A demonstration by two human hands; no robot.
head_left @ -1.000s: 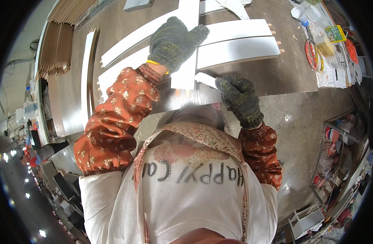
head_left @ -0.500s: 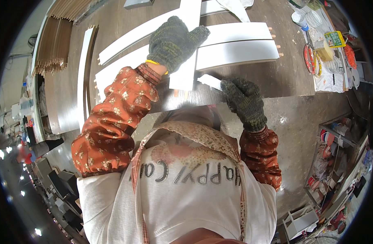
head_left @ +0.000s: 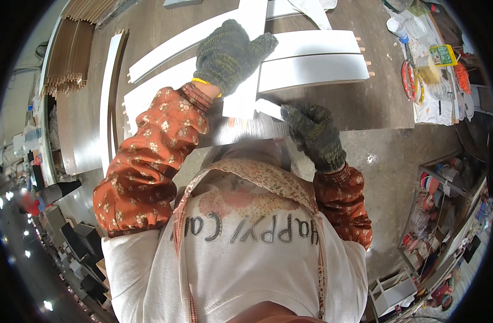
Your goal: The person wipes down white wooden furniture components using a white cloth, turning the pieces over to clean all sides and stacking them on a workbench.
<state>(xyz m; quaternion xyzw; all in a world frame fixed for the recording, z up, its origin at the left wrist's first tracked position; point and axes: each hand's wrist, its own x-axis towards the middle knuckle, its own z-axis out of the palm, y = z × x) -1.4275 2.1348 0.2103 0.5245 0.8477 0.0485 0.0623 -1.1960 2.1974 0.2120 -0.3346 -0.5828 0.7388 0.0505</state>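
My left hand (head_left: 225,56), in a dark knitted glove, is closed over a narrow white board (head_left: 240,104) that lies crosswise on other white boards. Its thumb reaches across the board's face toward the right. In my right hand (head_left: 315,135), gloved alike, is a small flat white piece (head_left: 269,109), pinched at its right end; I cannot make out its kind. The piece's free end is close to the near right corner of the crosswise board. To the right lie two white boards (head_left: 313,69) with wooden dowels at their ends. More white boards (head_left: 163,82) lie under and left of my left hand.
Another white board (head_left: 111,102) lies apart at the left of the brown worktable (head_left: 364,110). Beyond it is a stack of brown strips (head_left: 71,54). A yellow sponge-like block (head_left: 430,72), red and yellow rings (head_left: 408,78) and tubs stand at the right. A crowded shelf (head_left: 445,188) is lower right.
My right hand has shifted slightly left with the small white piece, bringing it closer to the crosswise board. My left hand has barely moved.
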